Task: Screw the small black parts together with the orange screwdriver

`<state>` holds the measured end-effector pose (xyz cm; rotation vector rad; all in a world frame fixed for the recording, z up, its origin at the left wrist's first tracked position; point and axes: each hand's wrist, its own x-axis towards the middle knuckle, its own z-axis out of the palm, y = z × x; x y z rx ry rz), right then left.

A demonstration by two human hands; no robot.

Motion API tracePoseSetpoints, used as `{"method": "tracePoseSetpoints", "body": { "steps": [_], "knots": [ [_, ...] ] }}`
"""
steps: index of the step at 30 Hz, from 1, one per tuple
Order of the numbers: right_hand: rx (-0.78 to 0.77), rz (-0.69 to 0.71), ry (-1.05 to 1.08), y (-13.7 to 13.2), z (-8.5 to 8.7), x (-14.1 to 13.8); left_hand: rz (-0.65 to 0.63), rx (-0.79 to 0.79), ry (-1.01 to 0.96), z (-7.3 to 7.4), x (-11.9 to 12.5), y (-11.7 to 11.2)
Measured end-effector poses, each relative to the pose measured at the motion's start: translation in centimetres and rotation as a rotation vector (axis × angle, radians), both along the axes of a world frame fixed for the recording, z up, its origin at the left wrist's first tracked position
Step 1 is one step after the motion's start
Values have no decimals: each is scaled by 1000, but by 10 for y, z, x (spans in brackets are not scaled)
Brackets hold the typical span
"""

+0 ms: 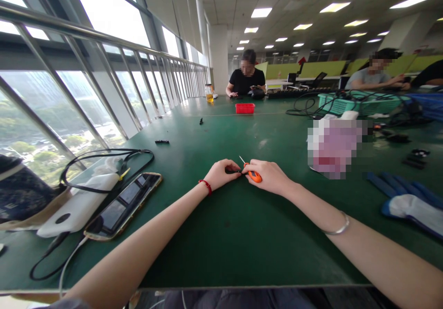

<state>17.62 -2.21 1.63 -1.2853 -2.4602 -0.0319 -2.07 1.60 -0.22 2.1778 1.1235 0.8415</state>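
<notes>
My left hand (223, 172) rests on the green table (221, 235) with its fingers pinched on a small black part (236, 171). My right hand (268, 176) is closed round a small orange-handled screwdriver (254, 175), whose thin metal tip points up and to the left above the part. The two hands touch at the fingertips near the table's middle. A red cord sits on my left wrist and a silver bangle on my right forearm.
A phone (123, 206), a white power bank (78, 205) and black cables (104, 154) lie at the left. Blue-and-white gloves (408, 203) lie at the right. Small black parts (162, 141), a red tray (245, 108) and a green basket (360, 101) sit farther off. Two people sit at the far end.
</notes>
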Motion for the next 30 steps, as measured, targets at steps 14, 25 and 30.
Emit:
{"method": "tracePoseSetpoints", "body": {
  "steps": [14,25,30],
  "knots": [
    [266,-135,966,-17,31,8,81,108,36,3,3,-8],
    [150,-68,988,-18,28,2,77,89,-54,3,4,-7],
    [139,-72,979,-16,26,3,78,57,-91,1,3,-4]
  ]
}}
